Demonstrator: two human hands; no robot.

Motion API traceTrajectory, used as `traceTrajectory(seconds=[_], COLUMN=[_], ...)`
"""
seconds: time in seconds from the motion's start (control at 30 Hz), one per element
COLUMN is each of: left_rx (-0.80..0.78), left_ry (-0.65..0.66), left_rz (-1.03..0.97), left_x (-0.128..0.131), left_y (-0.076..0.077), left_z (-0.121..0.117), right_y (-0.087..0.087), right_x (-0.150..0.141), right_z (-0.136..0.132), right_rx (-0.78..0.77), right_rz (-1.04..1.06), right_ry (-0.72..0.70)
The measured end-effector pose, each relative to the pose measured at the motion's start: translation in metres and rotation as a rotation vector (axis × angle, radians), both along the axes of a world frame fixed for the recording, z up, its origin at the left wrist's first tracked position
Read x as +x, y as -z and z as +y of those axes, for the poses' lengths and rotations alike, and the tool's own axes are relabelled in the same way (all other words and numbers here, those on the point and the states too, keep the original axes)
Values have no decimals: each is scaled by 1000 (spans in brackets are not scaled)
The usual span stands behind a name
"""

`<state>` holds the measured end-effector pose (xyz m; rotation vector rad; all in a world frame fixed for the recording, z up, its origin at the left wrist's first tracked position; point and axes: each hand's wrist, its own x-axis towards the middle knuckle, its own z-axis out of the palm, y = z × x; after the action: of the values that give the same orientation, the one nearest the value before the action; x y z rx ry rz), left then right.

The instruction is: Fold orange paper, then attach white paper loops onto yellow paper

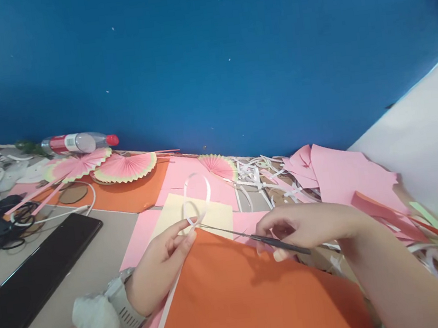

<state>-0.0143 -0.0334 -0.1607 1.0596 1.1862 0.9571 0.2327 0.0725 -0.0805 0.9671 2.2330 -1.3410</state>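
My left hand point(161, 261) pinches the lower end of a thin white paper strip point(196, 198) that curls up in a loop above a pale yellow sheet point(217, 212). My right hand point(304, 225) grips a pair of slim dark scissors point(251, 234), whose tip points left and meets the strip right at my left fingertips. Both hands hover over a large orange sheet point(239, 294) that lies on pink paper point(136, 240). A grey watch and a light scrunchie sit on my left wrist.
Folded pink paper fans point(123, 167) lie on orange paper at the back left, beside a plastic bottle point(78, 143) on its side. A black tablet point(37, 277) lies at the left. White paper offcuts point(260, 177) and pink sheets point(344, 175) pile up at the right. A blue wall stands behind.
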Motion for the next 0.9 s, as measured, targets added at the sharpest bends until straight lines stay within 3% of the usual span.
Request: traceTrajectory(seconds=[0.37,0.67,0.9], left_rx=[47,76,94], left_ry=[-31,11,27], left_rz=[136,174,157], left_x=[-3,-3,-9], left_y=[0,0,0], left_z=[3,3,4], right_y=[14,26,25], right_x=[-2,-13,-22], right_z=[3,3,-2], right_rx=[91,-60,-74], right_rz=[7,101,136], right_ry=[-6,29,26])
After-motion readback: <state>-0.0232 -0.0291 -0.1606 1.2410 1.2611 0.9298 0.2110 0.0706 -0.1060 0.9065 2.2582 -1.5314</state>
